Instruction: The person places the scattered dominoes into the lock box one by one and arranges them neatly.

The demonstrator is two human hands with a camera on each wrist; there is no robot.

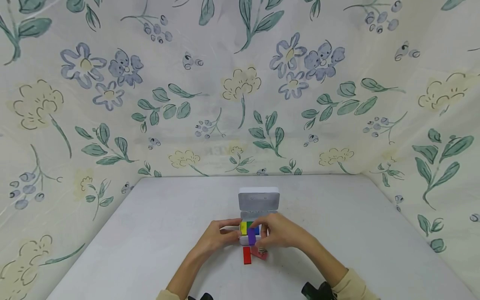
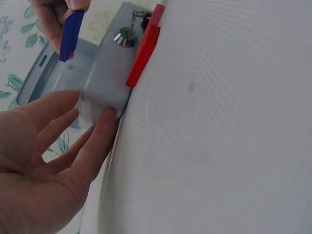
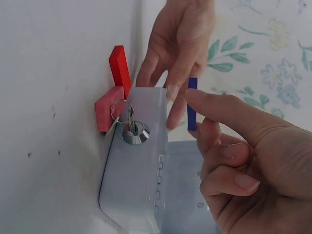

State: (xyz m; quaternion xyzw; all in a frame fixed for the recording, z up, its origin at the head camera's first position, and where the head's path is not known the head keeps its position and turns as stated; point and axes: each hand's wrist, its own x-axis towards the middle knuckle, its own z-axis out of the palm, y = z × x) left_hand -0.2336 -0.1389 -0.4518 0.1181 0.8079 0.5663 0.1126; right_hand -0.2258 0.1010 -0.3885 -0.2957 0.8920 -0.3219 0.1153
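Note:
A small grey metal box (image 2: 109,63) stands on the table with its hinged lid (image 1: 258,202) raised. Inside it, in the head view, lie a yellow block (image 1: 243,228), a green block (image 1: 249,225) and a blue block (image 1: 256,230). My left hand (image 1: 219,235) touches the box's left side with fairly straight, spread fingers. Just above the box's front edge, my right hand (image 1: 281,231) pinches a purple block (image 1: 251,236) between thumb and fingertips. In the right wrist view this block (image 3: 192,105) is seen edge-on, looking dark blue.
A red block (image 1: 247,255) lies on the table before the box. Beside it is a pinkish-red tag (image 3: 108,108) on a key ring (image 3: 122,109), whose key sits in the box's front lock (image 3: 136,134). Flower-patterned cloth (image 1: 240,104) rises behind the white table (image 1: 180,200).

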